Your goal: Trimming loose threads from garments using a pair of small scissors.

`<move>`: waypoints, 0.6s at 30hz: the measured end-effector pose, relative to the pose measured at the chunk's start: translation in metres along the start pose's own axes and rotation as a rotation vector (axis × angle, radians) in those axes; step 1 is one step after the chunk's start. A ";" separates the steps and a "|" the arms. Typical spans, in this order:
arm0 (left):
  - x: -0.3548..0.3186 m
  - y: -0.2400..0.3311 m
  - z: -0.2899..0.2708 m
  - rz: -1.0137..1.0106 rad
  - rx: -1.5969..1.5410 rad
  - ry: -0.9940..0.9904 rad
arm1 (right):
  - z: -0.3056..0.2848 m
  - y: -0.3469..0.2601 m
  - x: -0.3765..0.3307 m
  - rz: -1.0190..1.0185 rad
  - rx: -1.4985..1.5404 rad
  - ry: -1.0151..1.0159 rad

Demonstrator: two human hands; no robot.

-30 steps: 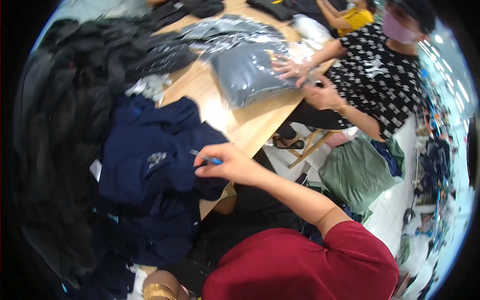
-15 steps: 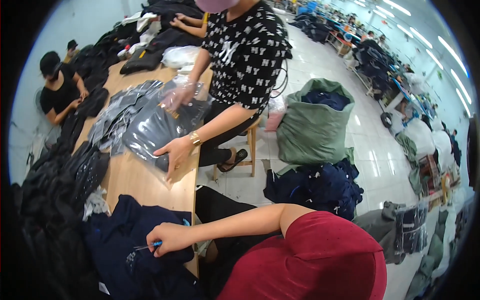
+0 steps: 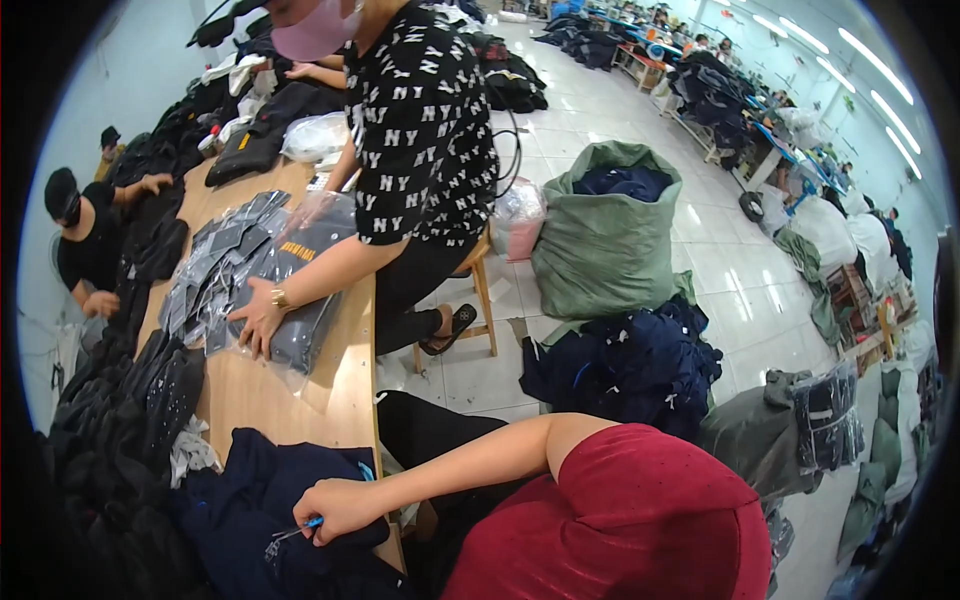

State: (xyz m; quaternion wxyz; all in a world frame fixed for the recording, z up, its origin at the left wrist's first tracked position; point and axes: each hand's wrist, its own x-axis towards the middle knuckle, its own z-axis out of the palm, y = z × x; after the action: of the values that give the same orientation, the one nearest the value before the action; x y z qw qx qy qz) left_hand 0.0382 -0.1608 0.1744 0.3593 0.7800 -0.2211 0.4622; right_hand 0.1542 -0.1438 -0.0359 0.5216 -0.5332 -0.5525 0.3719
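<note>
- The right hand (image 3: 338, 508) is closed around a small blue-handled tool (image 3: 305, 527), seemingly a thread snip, its metal tip resting on the navy garment (image 3: 250, 505).
- That navy garment lies bunched at the near end of the wooden table (image 3: 330, 390), touching the hand; a small pale printed mark (image 3: 277, 547) shows on the cloth just beside the tool tip.
- The left hand is out of view.
- Farther along the table, a co-worker's hand (image 3: 257, 318) presses flat on a clear plastic bag (image 3: 290, 300) with a dark folded garment inside; a yellow printed strip shows near the bag's top.
- Left of it lies a fanned stack of similar clear bagged garments (image 3: 215, 265), grey and glossy.
- Black garments (image 3: 120, 410) pile along the table's left edge.
- On the floor to the right stands a large green sack (image 3: 605, 250), open, with navy cloth inside; a loose navy heap (image 3: 630, 365) lies just in front of it.
</note>
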 end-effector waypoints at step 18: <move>-0.008 0.018 0.061 -0.597 -1.028 0.105 | 0.018 0.018 0.001 -0.031 -0.068 0.018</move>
State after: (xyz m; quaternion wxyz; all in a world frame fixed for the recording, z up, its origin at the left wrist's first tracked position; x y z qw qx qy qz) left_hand 0.0569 -0.2192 0.1549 0.8156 0.5106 -0.1695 0.2130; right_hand 0.1408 -0.1376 -0.0562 0.5138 -0.5453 -0.5683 0.3403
